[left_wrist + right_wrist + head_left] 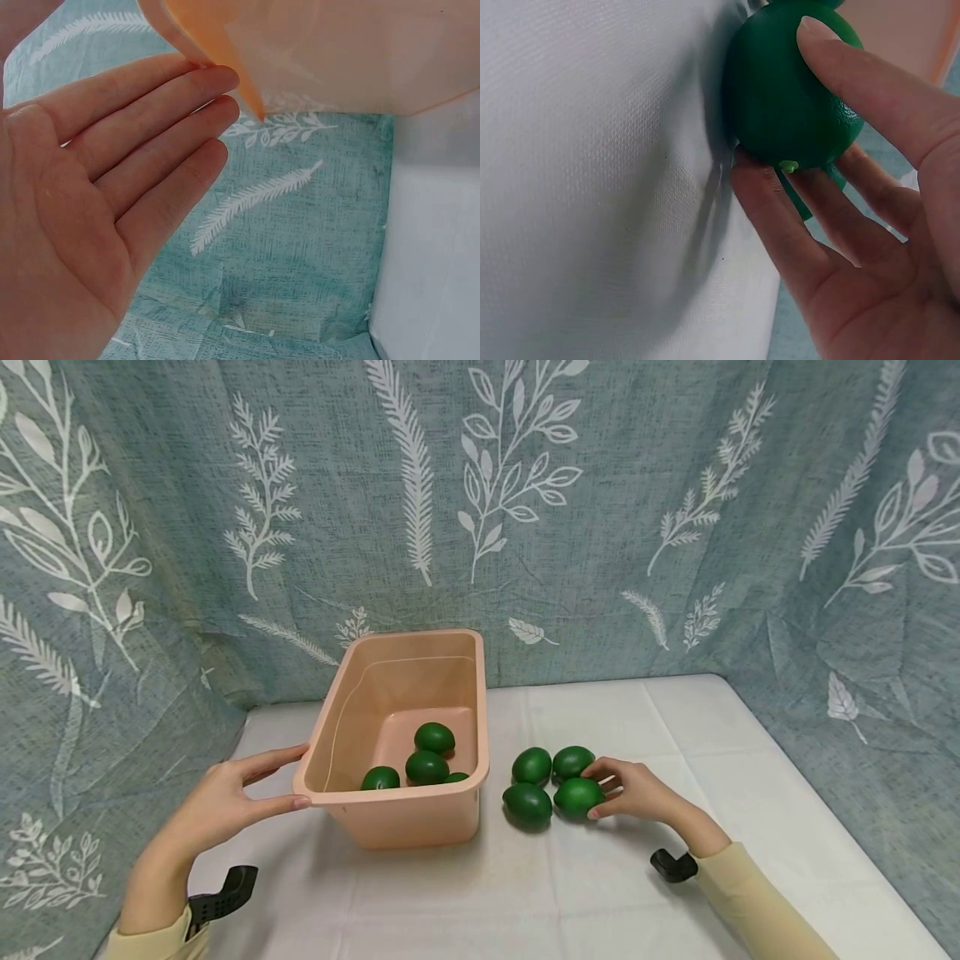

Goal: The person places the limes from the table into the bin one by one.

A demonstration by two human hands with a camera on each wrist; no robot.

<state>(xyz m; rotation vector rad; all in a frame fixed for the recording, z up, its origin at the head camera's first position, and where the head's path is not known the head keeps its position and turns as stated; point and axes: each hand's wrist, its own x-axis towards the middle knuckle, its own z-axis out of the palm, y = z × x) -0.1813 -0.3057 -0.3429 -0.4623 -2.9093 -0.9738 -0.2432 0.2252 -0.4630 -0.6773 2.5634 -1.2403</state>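
Note:
My right hand (637,789) grips the end of a glossy green lime (578,798) on the white cloth. In the right wrist view, the thumb (862,82) lies across one side of this lime (787,90) and the fingers reach round its stem end. Against it sit more limes: a dark one (527,806) to the left and two behind. On the left, straight fingers and thumb of my left hand (217,806) touch the rim of a peach plastic bin (405,822) near its front left corner. Several limes (427,767) lie inside, one partly hidden by the front wall.
A white cloth (600,885) covers the table. Blue-green curtains (540,577) with white leaf prints hang behind it and along both sides. The bin's right wall stands just left of the loose limes. Each wrist carries a black camera mount (673,866).

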